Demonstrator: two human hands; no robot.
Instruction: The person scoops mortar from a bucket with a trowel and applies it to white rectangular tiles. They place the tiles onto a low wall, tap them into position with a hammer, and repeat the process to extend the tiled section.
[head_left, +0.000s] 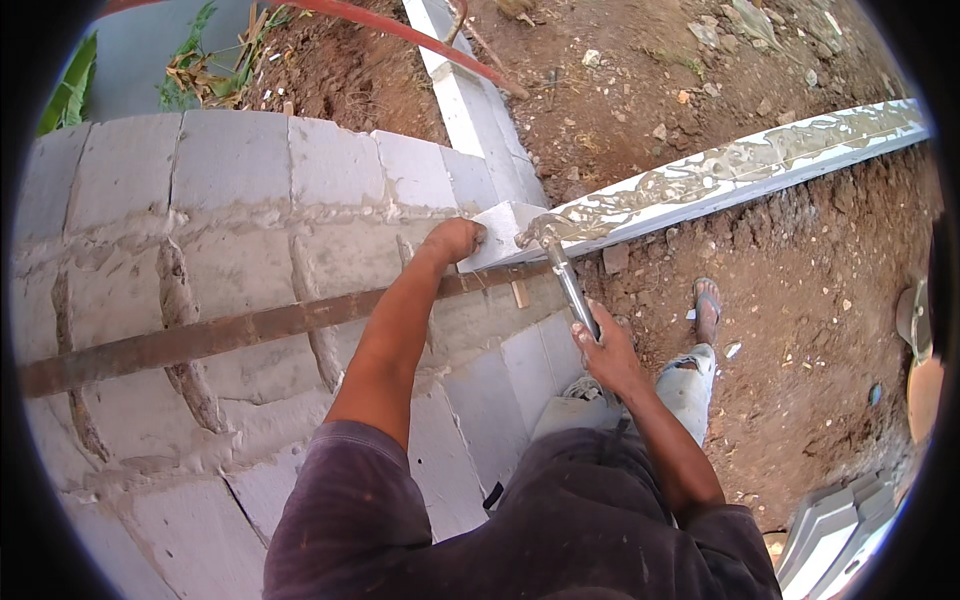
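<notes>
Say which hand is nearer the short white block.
Left. The left hand is at the left end of the short white block, apparently touching it; the right hand is farther off, to its lower right, gripping a metal-handled tool.

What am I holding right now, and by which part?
Your right hand holds a hammer by the end of its handle. Your left hand touches the white block's end; I can't tell if it grips.

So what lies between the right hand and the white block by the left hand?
In the head view, the metal-shafted hammer spans the stretch between the right hand and the white block.
</notes>
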